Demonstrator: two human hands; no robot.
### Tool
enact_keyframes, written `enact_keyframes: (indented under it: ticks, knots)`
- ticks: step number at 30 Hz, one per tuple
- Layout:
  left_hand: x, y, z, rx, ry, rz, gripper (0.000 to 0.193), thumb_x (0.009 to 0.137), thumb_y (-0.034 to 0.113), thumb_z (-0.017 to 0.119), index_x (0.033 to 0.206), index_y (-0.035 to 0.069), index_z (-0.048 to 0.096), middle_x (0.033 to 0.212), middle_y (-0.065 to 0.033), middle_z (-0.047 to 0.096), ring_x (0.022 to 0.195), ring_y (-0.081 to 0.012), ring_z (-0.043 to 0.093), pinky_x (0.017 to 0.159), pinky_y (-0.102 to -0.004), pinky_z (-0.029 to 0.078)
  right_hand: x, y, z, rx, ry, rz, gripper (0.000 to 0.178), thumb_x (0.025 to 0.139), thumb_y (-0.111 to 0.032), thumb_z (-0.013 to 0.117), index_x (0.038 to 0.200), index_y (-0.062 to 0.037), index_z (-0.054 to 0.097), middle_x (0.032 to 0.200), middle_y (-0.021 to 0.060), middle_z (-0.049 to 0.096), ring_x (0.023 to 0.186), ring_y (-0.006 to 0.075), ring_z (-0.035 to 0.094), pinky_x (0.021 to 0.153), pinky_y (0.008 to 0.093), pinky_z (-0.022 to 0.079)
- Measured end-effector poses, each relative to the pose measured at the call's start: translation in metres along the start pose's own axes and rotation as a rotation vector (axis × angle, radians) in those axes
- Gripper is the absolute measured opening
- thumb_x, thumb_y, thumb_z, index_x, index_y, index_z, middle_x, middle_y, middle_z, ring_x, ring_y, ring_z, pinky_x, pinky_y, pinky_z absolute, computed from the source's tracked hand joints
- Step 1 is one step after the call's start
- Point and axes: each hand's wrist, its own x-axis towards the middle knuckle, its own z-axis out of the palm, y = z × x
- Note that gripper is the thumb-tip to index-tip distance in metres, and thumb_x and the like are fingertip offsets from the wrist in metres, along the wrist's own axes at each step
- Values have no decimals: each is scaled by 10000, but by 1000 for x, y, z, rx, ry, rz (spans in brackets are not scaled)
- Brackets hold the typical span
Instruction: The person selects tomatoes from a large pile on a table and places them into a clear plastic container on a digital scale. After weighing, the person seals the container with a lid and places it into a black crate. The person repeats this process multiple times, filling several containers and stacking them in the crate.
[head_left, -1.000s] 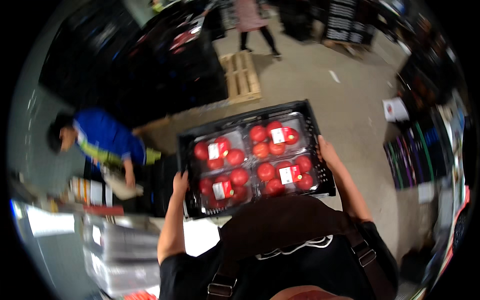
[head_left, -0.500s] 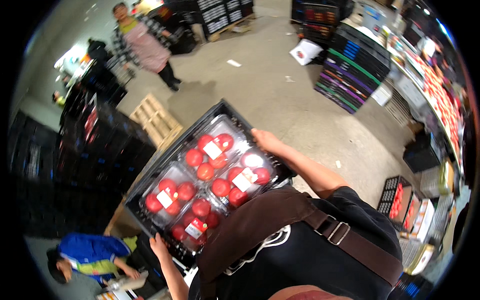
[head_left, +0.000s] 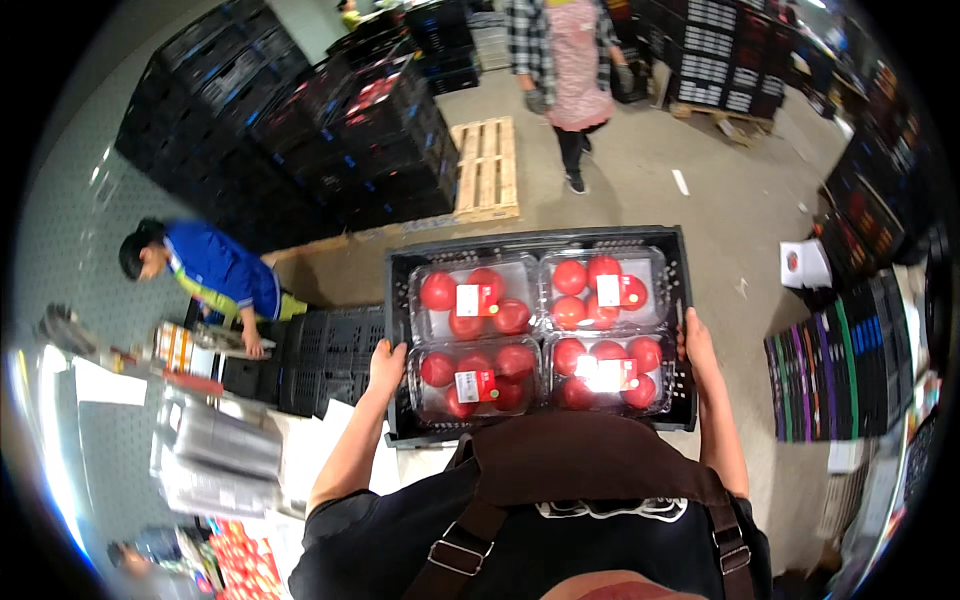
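A black plastic crate (head_left: pixel 535 240) is held level in front of my body. Inside it lie several clear plastic boxes of tomatoes (head_left: pixel 515 315), each with a red-and-white label. My left hand (head_left: pixel 388 365) grips the crate's left side, thumb over the rim and the other fingers hidden behind the wall. On the opposite side my right hand (head_left: pixel 697 340) is closed on the crate's edge, its fingertips partly out of sight.
Tall stacks of black crates (head_left: pixel 390 140) stand at the far left beside a wooden pallet (head_left: pixel 487 165). A person in a pink apron (head_left: pixel 578 60) is ahead; another in a blue jacket (head_left: pixel 225 265) works at left. Striped crates (head_left: pixel 840 360) are stacked at right.
My view has swung left, and the crate now appears squared to me rather than slanted. The aproned person shows farther right. Both hands keep their hold on the crate.
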Motion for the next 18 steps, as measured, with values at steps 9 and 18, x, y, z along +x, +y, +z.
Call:
enact_keyframes:
  ticks: [9, 18]
  knots:
    - [-23, 38, -2, -5, 26, 10, 236, 903, 217, 600, 984, -1, 555, 664, -101, 608, 487, -193, 573, 455, -338, 448, 4, -2, 0, 18, -25, -7, 527, 972, -572, 404, 822, -81, 523, 589, -33, 434, 455, 87, 405, 416, 247, 334]
    - [-6, 26, 5, 6, -38, -58, 286, 887, 238, 606, 960, -36, 564, 767, -192, 653, 686, -298, 656, 646, -399, 503, -9, -2, 3, -46, 32, -21, 534, 972, -580, 395, 808, -89, 524, 584, -33, 441, 456, 86, 421, 420, 237, 341]
